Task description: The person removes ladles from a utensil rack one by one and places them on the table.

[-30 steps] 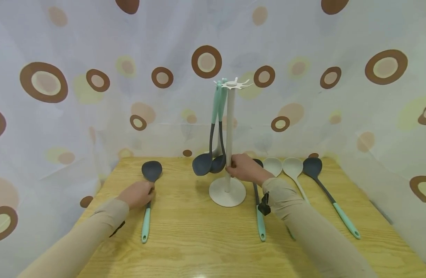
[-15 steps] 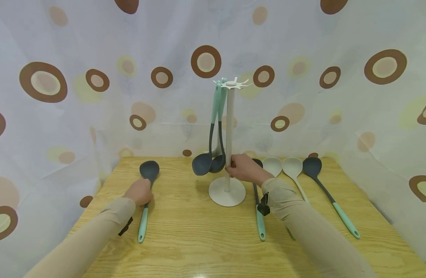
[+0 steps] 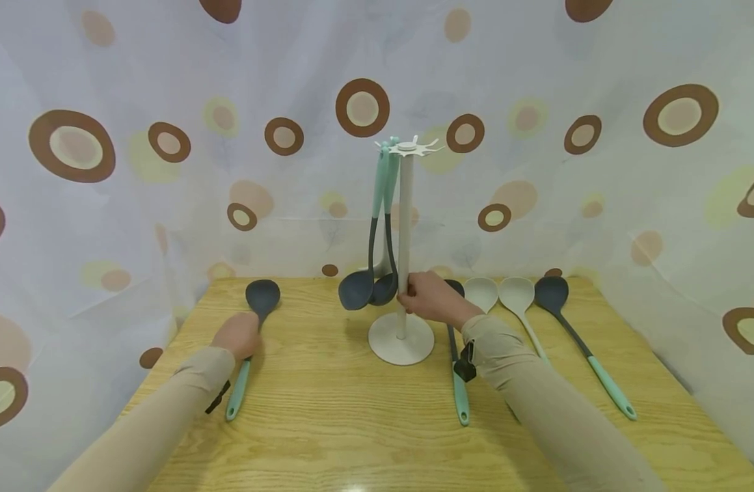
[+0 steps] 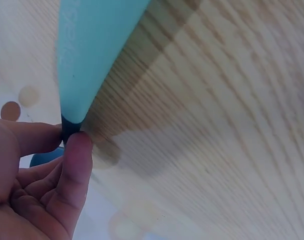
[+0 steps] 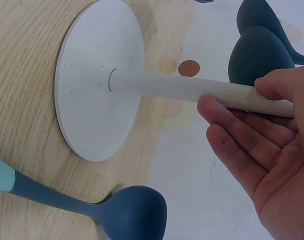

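Left hand [image 3: 236,335]: thumb and finger pinch the dark neck of the spoon [image 3: 262,297], next to its green handle, probably leaving the handle's holed end unobstructed. Spoon at 9 o'clock from the stand [image 3: 405,225]; long axis 1–7, bowl toward 1. Contact with tabletop [image 3: 327,396]: cannot tell. Right hand [image 3: 435,298]: fingertips grip the stand's pole, presumably steadying it.

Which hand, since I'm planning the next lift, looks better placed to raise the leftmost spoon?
Likely the left. The left hand pinches that spoon by its dark shaft, just past the green handle, while the right hand is busy gripping the stand.
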### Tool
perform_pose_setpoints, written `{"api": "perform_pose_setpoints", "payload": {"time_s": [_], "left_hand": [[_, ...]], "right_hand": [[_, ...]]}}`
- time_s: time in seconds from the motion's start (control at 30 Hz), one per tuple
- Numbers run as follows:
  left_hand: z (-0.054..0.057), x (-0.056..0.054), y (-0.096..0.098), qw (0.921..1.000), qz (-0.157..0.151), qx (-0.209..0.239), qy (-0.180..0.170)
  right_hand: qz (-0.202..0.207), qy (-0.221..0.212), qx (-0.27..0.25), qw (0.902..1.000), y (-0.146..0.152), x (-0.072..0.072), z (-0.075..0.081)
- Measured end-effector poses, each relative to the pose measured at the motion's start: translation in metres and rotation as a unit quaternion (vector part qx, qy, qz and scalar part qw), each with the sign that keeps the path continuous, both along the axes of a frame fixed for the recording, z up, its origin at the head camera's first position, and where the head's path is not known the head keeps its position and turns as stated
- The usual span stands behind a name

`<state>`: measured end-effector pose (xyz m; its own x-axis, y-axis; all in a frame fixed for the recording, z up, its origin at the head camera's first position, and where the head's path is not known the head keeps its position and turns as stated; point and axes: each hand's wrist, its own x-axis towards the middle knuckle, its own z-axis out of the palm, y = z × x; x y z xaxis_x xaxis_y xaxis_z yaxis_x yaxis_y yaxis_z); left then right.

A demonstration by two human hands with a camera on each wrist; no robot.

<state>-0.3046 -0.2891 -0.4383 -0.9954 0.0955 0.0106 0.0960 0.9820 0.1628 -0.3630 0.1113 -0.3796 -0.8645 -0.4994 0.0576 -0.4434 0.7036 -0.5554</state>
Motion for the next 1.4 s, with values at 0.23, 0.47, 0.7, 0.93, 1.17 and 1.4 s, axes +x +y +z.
{"api": "perform_pose_setpoints", "payload": {"time_s": [0.23,0.47,0.7,0.93,1.17,1.4], "left_hand": [[0.002,-0.002,-0.004,0.9998,-0.007,-0.007,0.015],[-0.001,-0.003,-0.007,0.9995,-0.014,-0.022,0.02],[-0.001,-0.001,-0.003,0.9989,-0.012,-0.042,0.017],[0.008,0.001,0.012,0.9985,-0.002,-0.044,0.031],[0.04,-0.001,0.054,0.9984,-0.015,0.023,0.05],[0.075,0.0,0.111,0.9888,-0.05,0.108,0.089]], "right_hand": [[-0.001,-0.001,-0.004,1.0,-0.001,0.002,0.003],[-0.02,0.007,-0.003,0.9998,-0.001,0.003,-0.001],[-0.017,0.0,-0.005,0.9998,-0.002,0.005,0.0],[-0.019,0.001,0.002,0.9998,-0.003,0.007,0.001],[-0.016,0.009,0.007,0.9998,-0.001,0.008,0.002],[-0.015,0.007,-0.006,0.9998,-0.002,0.006,-0.001]]}}
